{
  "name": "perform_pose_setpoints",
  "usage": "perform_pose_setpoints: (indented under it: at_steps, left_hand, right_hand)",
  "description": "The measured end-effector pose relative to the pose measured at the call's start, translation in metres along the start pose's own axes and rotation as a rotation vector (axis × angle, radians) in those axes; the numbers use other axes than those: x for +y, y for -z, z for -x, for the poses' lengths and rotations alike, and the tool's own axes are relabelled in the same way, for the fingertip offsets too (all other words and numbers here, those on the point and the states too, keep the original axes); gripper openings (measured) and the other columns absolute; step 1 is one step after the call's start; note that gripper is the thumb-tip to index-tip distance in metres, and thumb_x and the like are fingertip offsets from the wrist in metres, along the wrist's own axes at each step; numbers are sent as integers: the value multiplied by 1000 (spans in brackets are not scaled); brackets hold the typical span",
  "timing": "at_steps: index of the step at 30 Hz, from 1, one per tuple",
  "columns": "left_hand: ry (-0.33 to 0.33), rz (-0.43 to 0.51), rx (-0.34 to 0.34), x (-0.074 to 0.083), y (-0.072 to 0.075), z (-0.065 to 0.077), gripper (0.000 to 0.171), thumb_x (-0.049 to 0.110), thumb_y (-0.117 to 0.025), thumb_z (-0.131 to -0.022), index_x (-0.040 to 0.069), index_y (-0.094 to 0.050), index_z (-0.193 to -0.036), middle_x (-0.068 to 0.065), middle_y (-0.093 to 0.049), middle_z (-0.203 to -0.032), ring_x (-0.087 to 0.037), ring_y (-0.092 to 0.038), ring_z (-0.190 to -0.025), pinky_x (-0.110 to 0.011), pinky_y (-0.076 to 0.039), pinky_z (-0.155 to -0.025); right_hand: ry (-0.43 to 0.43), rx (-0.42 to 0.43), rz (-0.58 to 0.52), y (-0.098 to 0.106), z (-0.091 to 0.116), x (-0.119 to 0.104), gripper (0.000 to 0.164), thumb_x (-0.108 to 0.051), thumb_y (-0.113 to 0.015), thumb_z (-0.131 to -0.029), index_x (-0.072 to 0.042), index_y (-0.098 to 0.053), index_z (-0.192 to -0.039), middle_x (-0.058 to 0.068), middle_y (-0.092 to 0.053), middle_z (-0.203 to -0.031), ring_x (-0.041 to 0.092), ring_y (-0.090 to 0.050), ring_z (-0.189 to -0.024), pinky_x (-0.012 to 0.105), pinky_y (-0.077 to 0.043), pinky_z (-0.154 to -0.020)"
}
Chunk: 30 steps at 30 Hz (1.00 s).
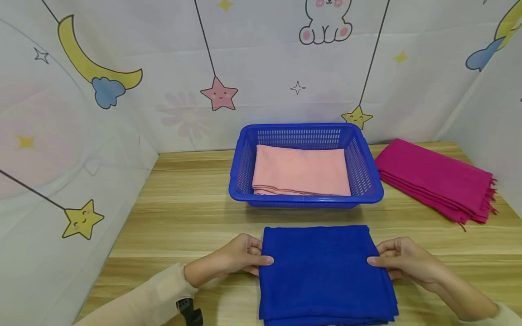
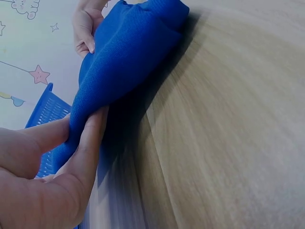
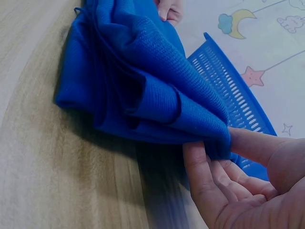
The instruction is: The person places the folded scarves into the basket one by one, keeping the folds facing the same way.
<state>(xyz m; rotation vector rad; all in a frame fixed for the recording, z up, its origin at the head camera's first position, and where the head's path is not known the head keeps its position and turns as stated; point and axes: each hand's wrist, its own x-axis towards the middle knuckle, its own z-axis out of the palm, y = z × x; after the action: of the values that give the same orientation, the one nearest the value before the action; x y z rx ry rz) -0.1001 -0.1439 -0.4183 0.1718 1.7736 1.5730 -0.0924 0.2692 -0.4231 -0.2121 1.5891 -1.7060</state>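
Nearest, a folded blue cloth (image 1: 322, 276) was held at 2 sides over a wooden table (image 1: 183, 199). The left hand (image 1: 242, 254) pinched its left edge, thumb on top and fingers beneath; the right hand (image 1: 408, 262) gripped the right edge the same way. Just beyond stood a blue basket (image 1: 306, 198) with 1 folded pink cloth (image 1: 302, 171) inside. A fringed magenta cloth (image 1: 436, 179) lay right of the basket. Behind rose a white printed backdrop (image 1: 261, 59).

pale wood-grain tabletop (image 1: 183, 190), streaked with darker lines
a blue basket (image 1: 306, 198) stands toward the back; a folded magenta cloth (image 1: 436, 179), fringed at one end, lies just to its right; whether the blue cloth (image 1: 322, 271) in front touches the wood is unclear.
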Motion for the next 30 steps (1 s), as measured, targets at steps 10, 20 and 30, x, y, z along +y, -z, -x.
perform_pose_setpoints:
  at_steps: [10,20,30]
  left_hand:
    - [-14,14,-15,4,-1,5,20,2,-68,-94,-11,-67,-110,-18,-74,-93,-21,-73,-83,-35,-60,-70]
    - [-27,20,-33,8,1,10,21,3,-67,-95,-11,-66,-111,-18,-74,-93,-21,-73,-83,-37,-60,-72]
    - [-30,32,-50,16,1,15,22,3,-66,-96,-13,-65,-112,-19,-73,-93,-21,-73,-84,-36,-60,-73]
  right_hand:
    - [6,-11,20,-2,3,-6,13,-5,-55,-101,-6,-66,-94,-2,-67,-76,14,-69,-79,35,-59,-75]
    - [21,-19,26,-3,6,-11,14,-5,-54,-102,-7,-65,-94,-5,-65,-74,11,-67,-75,30,-58,-72]
    - [30,-13,44,-4,11,-18,17,-5,-52,-103,-9,-65,-93,-5,-63,-73,10,-63,-72,28,-56,-69]
